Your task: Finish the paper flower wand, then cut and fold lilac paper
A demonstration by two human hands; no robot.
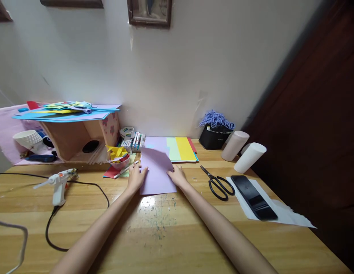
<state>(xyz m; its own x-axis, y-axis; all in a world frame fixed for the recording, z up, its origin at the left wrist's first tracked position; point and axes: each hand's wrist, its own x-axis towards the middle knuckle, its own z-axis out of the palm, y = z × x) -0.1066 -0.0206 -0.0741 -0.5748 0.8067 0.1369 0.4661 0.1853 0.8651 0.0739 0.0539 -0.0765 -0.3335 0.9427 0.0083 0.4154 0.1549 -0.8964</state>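
Note:
A light purple sheet of paper is between my two hands, its far edge raised and bent, its near edge close to the wooden table. My left hand grips the left side, thumb on the paper's face. On the opposite side my right hand grips the right edge the same way; the fingers behind the sheet are partly hidden. Just beyond the sheet lies a stack of coloured paper in purple, green, yellow and red. A white marker rests beside my left hand.
Black-handled scissors and a phone on white paper lie to the right, near two white rolls. A glue gun with its cord stands left. A bowl of paper scraps and an open box sit behind.

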